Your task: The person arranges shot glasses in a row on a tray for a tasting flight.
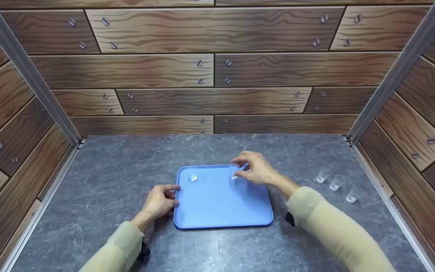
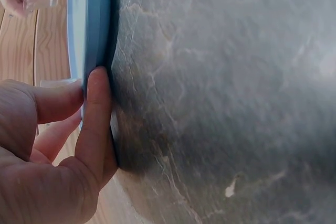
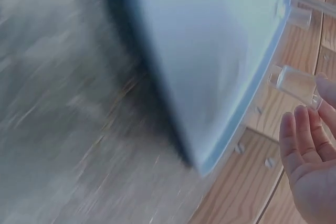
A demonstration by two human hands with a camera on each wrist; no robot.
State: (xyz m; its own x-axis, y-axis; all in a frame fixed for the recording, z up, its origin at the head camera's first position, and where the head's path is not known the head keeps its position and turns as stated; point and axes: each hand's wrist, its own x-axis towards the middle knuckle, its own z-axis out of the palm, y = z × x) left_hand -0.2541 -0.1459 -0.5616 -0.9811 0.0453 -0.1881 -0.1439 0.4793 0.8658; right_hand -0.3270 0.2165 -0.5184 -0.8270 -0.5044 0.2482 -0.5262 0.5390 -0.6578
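A blue tray point(image 1: 217, 206) lies on the grey marbled table. My left hand point(image 1: 160, 202) holds its left rim; in the left wrist view thumb point(image 2: 60, 100) and fingers point(image 2: 94, 124) close on the tray edge point(image 2: 94, 24). Over the tray's far right part, my right hand point(image 1: 257, 169) pinches a small clear shot glass point(image 1: 233, 173) between thumb and fingertips. The right wrist view shows this glass point(image 3: 296, 84) held near one end, its other end pointing towards the tray side. Another clear shot glass point(image 1: 193, 176) stands upright near the tray's far left corner.
Right of the tray, three more clear shot glasses stand in a slanting row: one shot glass point(image 1: 322, 176), a middle one point(image 1: 336, 183) and a nearer one point(image 1: 352, 196). Wood-patterned walls point(image 1: 213, 71) and metal frame bars point(image 1: 395, 71) enclose the table point(image 1: 127, 162).
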